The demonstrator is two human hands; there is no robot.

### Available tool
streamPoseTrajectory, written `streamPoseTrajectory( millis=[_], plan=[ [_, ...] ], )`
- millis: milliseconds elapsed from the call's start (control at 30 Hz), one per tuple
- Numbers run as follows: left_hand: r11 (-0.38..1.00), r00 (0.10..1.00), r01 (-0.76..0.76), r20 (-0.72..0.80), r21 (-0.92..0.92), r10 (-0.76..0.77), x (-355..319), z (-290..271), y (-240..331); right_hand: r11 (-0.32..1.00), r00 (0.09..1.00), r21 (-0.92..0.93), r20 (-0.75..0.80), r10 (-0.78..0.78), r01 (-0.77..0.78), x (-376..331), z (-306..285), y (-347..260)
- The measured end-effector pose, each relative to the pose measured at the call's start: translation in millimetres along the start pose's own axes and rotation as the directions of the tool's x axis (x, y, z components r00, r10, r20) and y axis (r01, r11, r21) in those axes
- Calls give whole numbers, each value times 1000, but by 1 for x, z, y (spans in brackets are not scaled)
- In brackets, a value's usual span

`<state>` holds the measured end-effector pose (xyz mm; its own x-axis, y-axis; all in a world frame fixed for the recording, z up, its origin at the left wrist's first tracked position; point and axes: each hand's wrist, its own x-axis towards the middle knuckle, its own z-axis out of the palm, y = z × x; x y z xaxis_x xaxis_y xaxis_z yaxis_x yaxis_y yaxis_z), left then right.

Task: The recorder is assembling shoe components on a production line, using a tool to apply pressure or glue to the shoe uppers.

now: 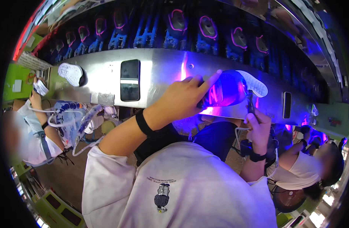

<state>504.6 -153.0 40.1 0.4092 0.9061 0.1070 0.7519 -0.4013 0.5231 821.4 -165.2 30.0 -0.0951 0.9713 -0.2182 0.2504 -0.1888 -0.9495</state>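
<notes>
Metal surface [102, 81] runs across the workshop, backed by a blue-lit rack where dark shoe-shaped pieces [208, 27] glow pink at their edges. On it lie a white shoe sole [70, 74] and, nearer the middle, a black smartphone [130, 80]. Right of centre, bathed in violet light, is a shoe [229, 88] with a white sole showing at its far right. The left hand [187, 95] holds its left end, index finger stretched along the upper edge; the right hand [257, 127] is closed round a slim dark tool [251, 103], its tip by that sole.
</notes>
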Motion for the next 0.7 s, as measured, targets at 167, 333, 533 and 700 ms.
streamPoseTrajectory(
  millis=[167,333,533,700],
  plan=[
    [953,999,17,46,-304,-3,-17,-1,22,994,996,-66,28,-83,84,8,-14,-60],
    [789,984,78,173,-609,36,-15,1,41,973,973,-120,145,-181,199,1,-35,-65],
    [606,972,111,212,-787,97,-4,-7,67,979,978,-146,178,-113,140,-17,-55,-63],
    [506,966,186,251,-842,61,-2,-1,80,989,984,-137,177,-37,62,-29,-58,-45]
  ],
)
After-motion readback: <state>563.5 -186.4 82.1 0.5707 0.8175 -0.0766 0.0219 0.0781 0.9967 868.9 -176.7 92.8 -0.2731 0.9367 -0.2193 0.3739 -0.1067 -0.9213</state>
